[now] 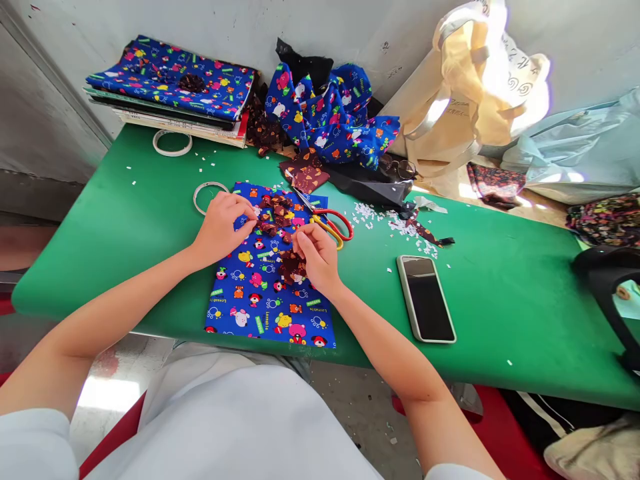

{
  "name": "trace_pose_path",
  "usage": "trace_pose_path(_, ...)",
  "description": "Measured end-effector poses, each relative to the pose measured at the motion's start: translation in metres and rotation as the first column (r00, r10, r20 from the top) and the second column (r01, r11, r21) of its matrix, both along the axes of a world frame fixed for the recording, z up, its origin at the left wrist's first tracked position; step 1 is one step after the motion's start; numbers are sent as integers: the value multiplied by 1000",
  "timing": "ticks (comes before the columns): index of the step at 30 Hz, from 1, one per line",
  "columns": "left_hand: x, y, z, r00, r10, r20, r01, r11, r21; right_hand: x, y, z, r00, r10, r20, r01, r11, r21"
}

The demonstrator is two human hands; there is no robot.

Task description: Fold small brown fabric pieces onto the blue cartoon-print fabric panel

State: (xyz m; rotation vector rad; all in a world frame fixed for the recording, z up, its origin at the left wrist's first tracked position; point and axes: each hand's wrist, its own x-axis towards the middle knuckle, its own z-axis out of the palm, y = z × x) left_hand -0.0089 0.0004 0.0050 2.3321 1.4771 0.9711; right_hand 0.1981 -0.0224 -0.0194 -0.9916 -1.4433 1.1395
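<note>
Guide: On my head-camera feed, where are the hands?
Partner: Over the blue cartoon-print cloth (pixel 270 323), which lies flat at the near edge of the green desk (pixel 165 200).
Guide: And each grip?
Partner: I see the left hand (pixel 223 223) with thumb and fingertips together beside the upper brown scraps (pixel 275 213). The right hand (pixel 320 257) also has its fingertips together, just above the lower brown scraps (pixel 293 267). Whether either pinches a scrap, I cannot tell.
Guide: What surrounds them?
Partner: Scissors (pixel 333 223) with red and yellow handles lie beside the right hand, partly over the cloth. A white ring (pixel 203 198) is near the left hand. To the right are a dark-screened phone (pixel 427 300) and scattered white bits (pixel 367 215).
Guide: Farther back?
Partner: I see a folded blue print (pixel 170 80) on a stack at left, crumpled blue fabric (pixel 325 120) in the middle, and a beige bag (pixel 450 100) at right.
</note>
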Motion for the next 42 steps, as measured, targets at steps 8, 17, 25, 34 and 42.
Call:
trace_pose_path(8,-2,-2,3,975,-52,-217,46,998,-34,9,9,1,981,-121,151,106,989,104)
trace_pose_path(17,-14,-2,13,780,195,-595,-313,944,-100,31,33,1,636,-369,678,47,895,444)
trace_pose_path(25,-20,1,12,660,111,-743,-294,948,-120,49,44,-5,406,-322,855,131,947,295)
trace_pose_path(34,-21,3,14,758,176,-628,-301,949,-98,54,49,-15,514,-313,799,202,949,242)
trace_pose_path(42,-14,0,26,989,120,88,-100,975,-200,45,44,-6,605,-517,606,203,836,510)
